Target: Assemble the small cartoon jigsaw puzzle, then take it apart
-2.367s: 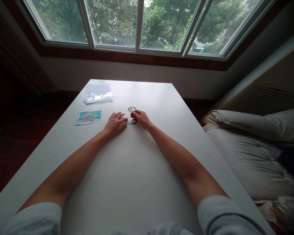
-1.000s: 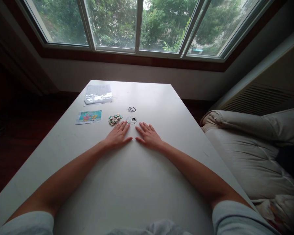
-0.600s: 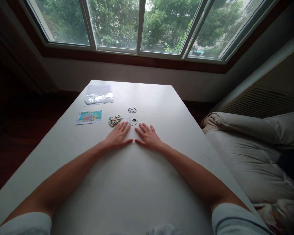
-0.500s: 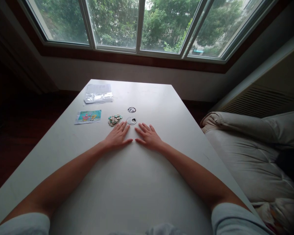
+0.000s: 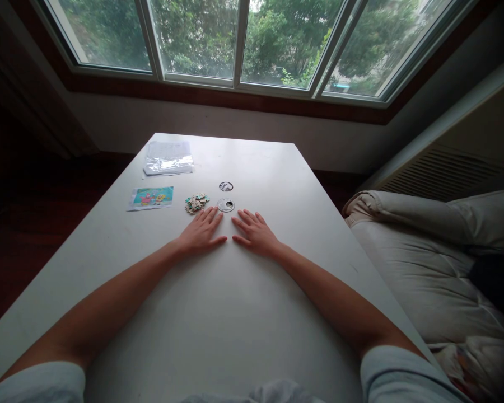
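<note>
Both hands lie flat on the white table, palms down and fingers spread. My left hand holds nothing; its fingertips are close to a pile of jigsaw puzzle pieces and a round black-and-white disc. On the other side of that disc rests my right hand, also with nothing in it. A second round disc lies just beyond the first. To the left of the pile is a small picture sheet with colourful cartoon figures on a turquoise ground.
A clear plastic bag with papers lies at the table's far left. Beyond the table is a window with trees outside. A pale cushioned seat stands along the right side, below a slatted vent panel.
The view has shifted very slightly. My hands and the things on the table stay where they were.
</note>
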